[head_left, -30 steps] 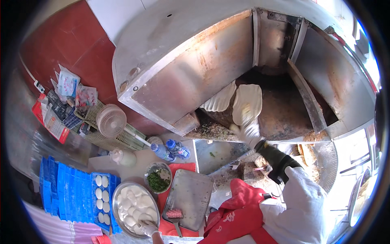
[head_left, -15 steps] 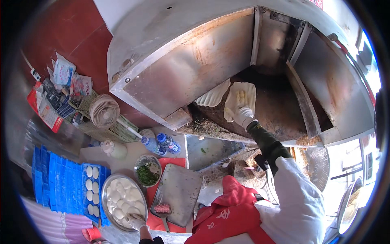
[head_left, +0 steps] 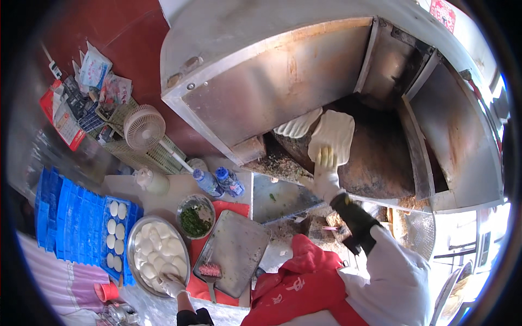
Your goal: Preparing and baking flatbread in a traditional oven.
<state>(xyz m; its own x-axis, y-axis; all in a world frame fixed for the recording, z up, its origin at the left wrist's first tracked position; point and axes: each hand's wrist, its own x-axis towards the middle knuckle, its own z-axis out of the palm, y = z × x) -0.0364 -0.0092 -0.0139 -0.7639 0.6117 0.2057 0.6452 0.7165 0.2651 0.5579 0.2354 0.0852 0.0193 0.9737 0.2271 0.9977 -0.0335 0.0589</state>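
Head view: the right hand point(head_left: 327, 176) lays outstretched fingers on the near end of the dough sheet point(head_left: 333, 130), gripping nothing visible, toward the left edge of the dark griddle point(head_left: 375, 157). The left hand point(head_left: 172, 286) touches dough rounds point(head_left: 157, 244) by the steel bowl's point(head_left: 131, 259) near rim; its grip cannot be told. Light, even fingertip pressure probably suits such thin dough.

My gloved right hand point(head_left: 326, 174) is white with yellow fingers point(head_left: 328, 156), the dough sheet point(head_left: 336, 127) cream; my gloved left hand point(head_left: 172, 286) is translucent whitish, the dough rounds point(head_left: 157, 249) white, my apron point(head_left: 285, 285) red with white lettering, the crates point(head_left: 80, 228) blue
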